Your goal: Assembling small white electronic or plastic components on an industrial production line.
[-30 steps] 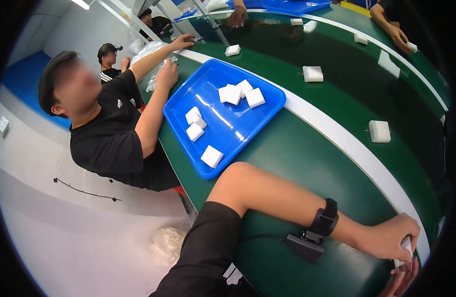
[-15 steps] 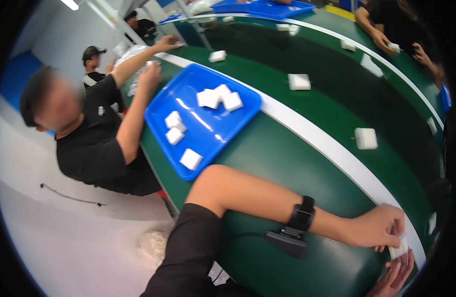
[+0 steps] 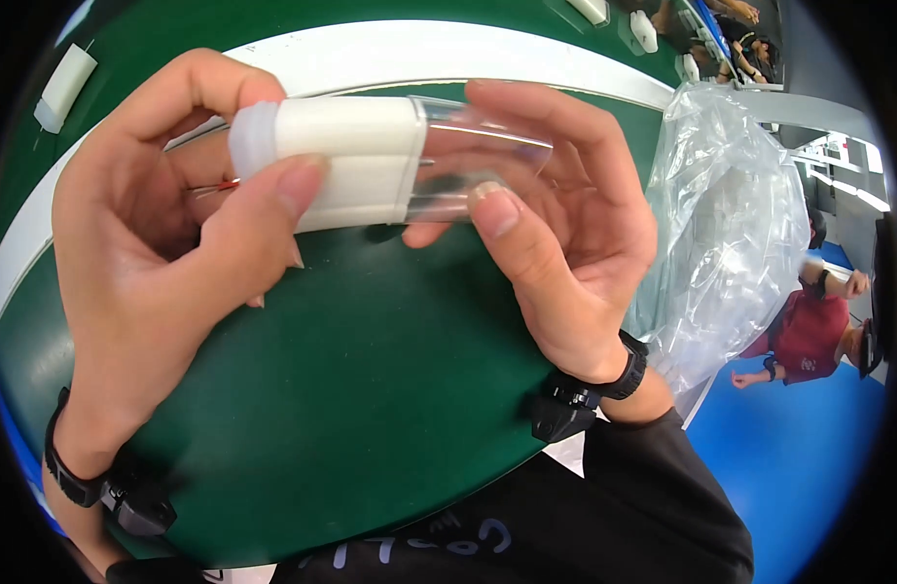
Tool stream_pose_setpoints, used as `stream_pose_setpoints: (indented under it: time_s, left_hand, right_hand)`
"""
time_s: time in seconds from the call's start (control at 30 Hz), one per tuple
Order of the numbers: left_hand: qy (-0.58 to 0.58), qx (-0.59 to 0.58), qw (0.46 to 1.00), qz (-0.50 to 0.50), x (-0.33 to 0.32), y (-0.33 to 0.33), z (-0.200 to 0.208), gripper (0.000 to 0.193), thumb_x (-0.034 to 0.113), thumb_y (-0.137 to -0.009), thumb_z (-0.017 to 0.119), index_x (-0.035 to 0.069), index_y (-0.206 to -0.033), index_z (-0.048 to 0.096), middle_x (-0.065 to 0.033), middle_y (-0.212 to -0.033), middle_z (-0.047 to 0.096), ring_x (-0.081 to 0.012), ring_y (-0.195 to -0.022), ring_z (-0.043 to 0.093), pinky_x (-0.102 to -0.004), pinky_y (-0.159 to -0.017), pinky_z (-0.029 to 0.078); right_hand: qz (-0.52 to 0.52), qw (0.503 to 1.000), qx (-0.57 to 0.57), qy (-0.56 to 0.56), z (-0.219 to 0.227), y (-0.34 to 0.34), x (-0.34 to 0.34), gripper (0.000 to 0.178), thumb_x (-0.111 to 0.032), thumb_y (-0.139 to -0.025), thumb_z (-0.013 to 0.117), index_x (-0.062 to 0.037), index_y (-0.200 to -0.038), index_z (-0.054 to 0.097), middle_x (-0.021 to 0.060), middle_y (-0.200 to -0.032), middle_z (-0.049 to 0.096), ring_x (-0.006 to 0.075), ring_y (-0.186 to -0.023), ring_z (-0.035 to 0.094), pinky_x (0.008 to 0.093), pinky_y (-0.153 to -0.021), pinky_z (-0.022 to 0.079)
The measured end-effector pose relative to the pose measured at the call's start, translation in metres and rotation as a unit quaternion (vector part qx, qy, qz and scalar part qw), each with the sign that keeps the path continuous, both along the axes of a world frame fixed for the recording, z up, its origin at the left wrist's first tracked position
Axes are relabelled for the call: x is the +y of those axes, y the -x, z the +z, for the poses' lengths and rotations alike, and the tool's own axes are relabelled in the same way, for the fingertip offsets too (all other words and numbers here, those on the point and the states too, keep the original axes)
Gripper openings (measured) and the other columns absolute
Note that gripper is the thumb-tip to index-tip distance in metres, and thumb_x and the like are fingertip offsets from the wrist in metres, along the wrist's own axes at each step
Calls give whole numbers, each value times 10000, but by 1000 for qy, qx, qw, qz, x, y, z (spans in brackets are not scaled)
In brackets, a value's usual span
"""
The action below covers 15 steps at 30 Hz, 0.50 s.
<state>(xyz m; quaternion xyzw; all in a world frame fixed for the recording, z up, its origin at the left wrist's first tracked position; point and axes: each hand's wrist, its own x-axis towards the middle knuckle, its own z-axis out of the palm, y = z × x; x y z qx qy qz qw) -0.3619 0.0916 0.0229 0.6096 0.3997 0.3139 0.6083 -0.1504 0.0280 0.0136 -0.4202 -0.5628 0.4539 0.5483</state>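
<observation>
A white block-shaped piece with a whitish translucent cap at its left end lies across the space between my hands, above the green table. My left hand is closed around that left end, its thumb pressed on the front. Thin red and pale wires show behind the left fingers. From the right end of the piece extends a clear plastic sleeve, fitted over that end. My right hand cups the sleeve, thumb tip at its lower edge and fingers behind it.
Beyond the green tabletop curves a white rail. Another white block lies past it at far left, more at top right. A large clear plastic bag stands by my right arm. A person in a red shirt is farther right.
The head view has swung right, so the neighbouring worker and blue tray are out of sight. My hands, formerly at the lower right edge with a white piece, now fill the middle.
</observation>
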Motion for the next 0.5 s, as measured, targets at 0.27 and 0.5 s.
stream_pose_setpoints:
  time_s: [0.27, 0.5]
  left_hand:
    - [-10, 11, 999, 35, -6, 4, -3, 279, 165, -893, 656, -40, -1045, 545, -67, -880, 610, -56, -565, 575, -157, -420, 427]
    - [34, -11, 999, 11, 2, 17, -4, 348, 151, -820, 781, -65, -997, 574, -71, -873, 558, -99, -573, 596, -166, -409, 428]
  right_hand:
    - [0, 1000, 16, 19, -2, 4, -4, 438, -50, -969, 568, 92, -1351, 409, 275, -1179, 615, 298, -1021, 660, 362, -764, 596]
    - [2, 997, 71, 13, -3, 6, 1, 358, 84, -914, 600, 86, -1258, 500, 157, -1116, 619, 208, -1043, 635, 298, -794, 575]
